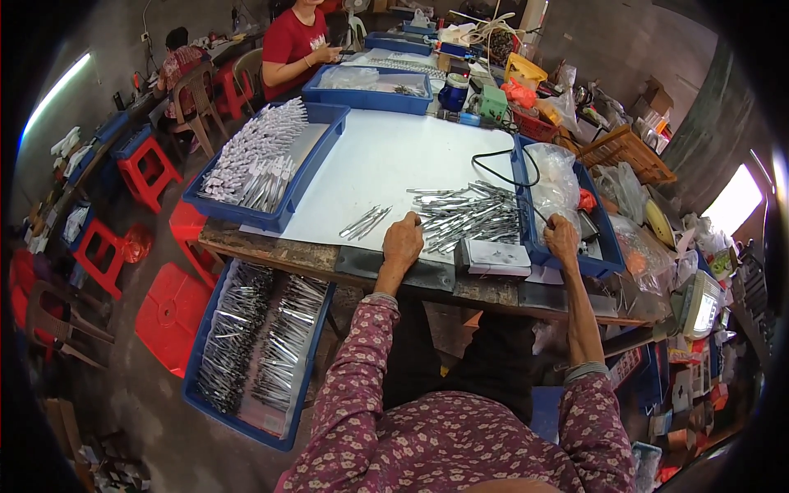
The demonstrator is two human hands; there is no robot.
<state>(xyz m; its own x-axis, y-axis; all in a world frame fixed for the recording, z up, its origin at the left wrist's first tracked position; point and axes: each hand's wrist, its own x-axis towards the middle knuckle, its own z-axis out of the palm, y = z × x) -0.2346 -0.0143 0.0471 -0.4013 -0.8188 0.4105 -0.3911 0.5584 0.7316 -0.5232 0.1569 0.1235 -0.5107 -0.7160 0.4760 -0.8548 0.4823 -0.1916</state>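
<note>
On the white table sheet [362, 156] lies a loose heap of slim silver pen-like sticks [468, 215]. My left hand [403, 242] rests at the heap's left edge, fingers curled in; what they hold, if anything, is hidden. Just left of it lie several separate silver sticks [366, 222]. My right hand [562, 238] is closed over the near part of the right blue tray [604, 264], where a thin dark piece shows at its fingertips. Clear plastic bags [552, 177] fill much of that tray. A small white-topped box [498, 256] sits between my hands at the table's front.
A blue tray of white-and-silver sticks [255, 160] stands at left. Another blue tray [197, 370] with more sticks is below the table edge. A black cord [493, 154] loops over the right tray. Red stools [168, 316] stand left. A person in red [288, 49] sits across.
</note>
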